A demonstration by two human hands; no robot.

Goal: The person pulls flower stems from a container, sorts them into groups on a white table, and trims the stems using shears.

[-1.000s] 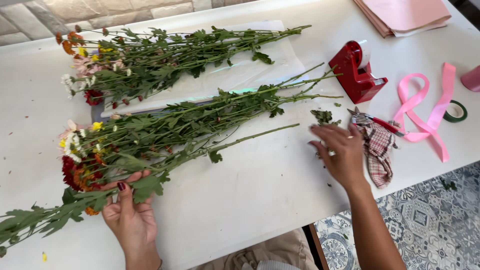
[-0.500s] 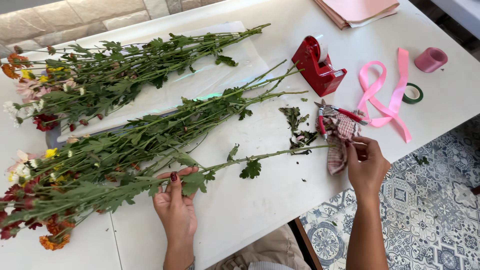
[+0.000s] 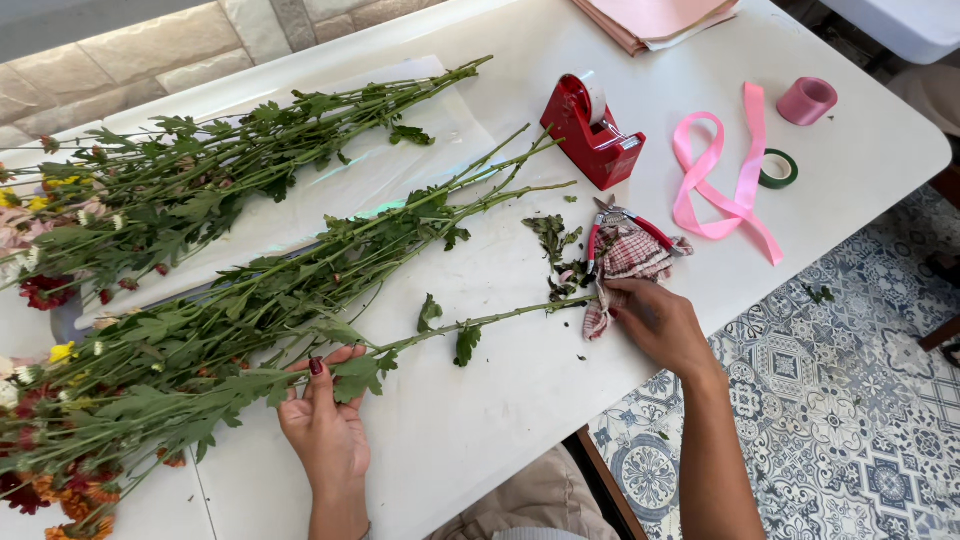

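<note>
My left hand [image 3: 325,425] presses flat on the leafy part of a long green flower stem [image 3: 470,325] lying across the white table [image 3: 480,430]. My right hand [image 3: 655,320] pinches the cut end of that stem beside a checked cloth [image 3: 628,258]. Red-handled pruning shears [image 3: 618,222] lie on the cloth. A loose bunch of flowers [image 3: 230,330] lies next to my left hand, blooms at the left edge. A second bunch [image 3: 200,190] rests on clear wrapping film farther back.
A red tape dispenser [image 3: 592,132] stands behind the cloth. A pink ribbon [image 3: 722,175], a green tape roll [image 3: 778,168] and a pink roll [image 3: 806,100] lie to the right. Pink paper sheets [image 3: 655,18] are at the back. Leaf scraps [image 3: 555,245] litter the table. Patterned floor tiles [image 3: 860,400] lie beyond the table's edge.
My right hand came back from near the shears and took the end of one stem. My left hand moved right along the bunch onto that stem. The view shifted right.
</note>
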